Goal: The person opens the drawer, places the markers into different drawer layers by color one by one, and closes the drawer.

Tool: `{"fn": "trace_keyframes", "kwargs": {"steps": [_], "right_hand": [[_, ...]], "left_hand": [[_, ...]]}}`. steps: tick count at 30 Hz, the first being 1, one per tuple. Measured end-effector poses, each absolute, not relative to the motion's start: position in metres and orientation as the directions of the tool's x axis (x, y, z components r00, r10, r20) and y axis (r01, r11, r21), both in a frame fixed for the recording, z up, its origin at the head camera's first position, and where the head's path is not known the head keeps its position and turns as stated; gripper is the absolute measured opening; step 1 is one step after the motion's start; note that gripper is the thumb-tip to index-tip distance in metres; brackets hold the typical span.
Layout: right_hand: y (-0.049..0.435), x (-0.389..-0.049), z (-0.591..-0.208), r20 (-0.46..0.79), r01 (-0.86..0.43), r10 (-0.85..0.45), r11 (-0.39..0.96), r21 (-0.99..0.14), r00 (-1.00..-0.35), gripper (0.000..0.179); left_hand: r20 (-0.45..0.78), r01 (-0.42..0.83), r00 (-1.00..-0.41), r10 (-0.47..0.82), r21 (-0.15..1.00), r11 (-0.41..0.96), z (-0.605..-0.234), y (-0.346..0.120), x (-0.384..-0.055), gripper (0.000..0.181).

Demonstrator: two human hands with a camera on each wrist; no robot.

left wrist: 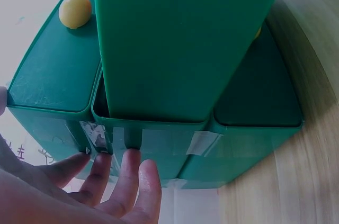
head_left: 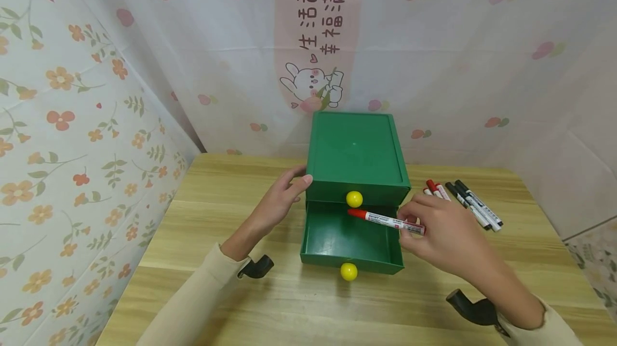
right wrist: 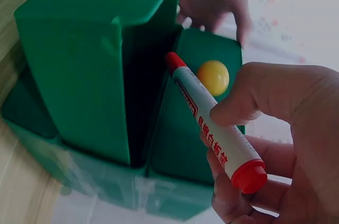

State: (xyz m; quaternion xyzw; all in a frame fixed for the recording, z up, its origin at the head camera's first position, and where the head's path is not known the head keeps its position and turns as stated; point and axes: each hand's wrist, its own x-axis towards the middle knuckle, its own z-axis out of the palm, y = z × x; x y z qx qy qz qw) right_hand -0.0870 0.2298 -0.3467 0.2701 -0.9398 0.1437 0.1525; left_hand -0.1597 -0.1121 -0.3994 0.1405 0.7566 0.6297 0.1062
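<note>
A green drawer cabinet (head_left: 356,148) with yellow knobs stands on the table, its middle drawer (head_left: 349,228) pulled out and bare inside. My right hand (head_left: 445,231) pinches a red-capped whiteboard marker (head_left: 385,219) between thumb and fingers. The marker's cap points left over the drawer opening, close below the top drawer's knob (head_left: 354,198). In the right wrist view, the marker (right wrist: 212,123) slants across the top drawer front. My left hand (head_left: 279,196) touches the cabinet's left side with extended fingers (left wrist: 124,181), its thumb at the front top corner.
Several red and black markers (head_left: 474,204) lie on the wooden table (head_left: 231,292) to the right of the cabinet. A patterned curtain (head_left: 231,67) hangs right behind the cabinet, and a flowered cloth (head_left: 62,174) is at the left.
</note>
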Motion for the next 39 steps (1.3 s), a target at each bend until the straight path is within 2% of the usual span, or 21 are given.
{"fn": "trace_keyframes", "kwargs": {"steps": [18, 39], "right_hand": [[0.177, -0.097, -0.339, 0.308, -0.678, -0.656, 0.734, 0.045, -0.69, 0.014], [0.153, -0.105, -0.344, 0.112, -0.697, -0.702, 0.712, 0.085, -0.703, 0.02]], "left_hand": [[0.011, 0.074, -0.941, 0.338, 0.982, 0.175, -0.399, -0.111, -0.16, 0.064], [0.02, 0.081, -0.941, 0.338, 0.983, 0.166, -0.399, -0.111, -0.16, 0.062]]}}
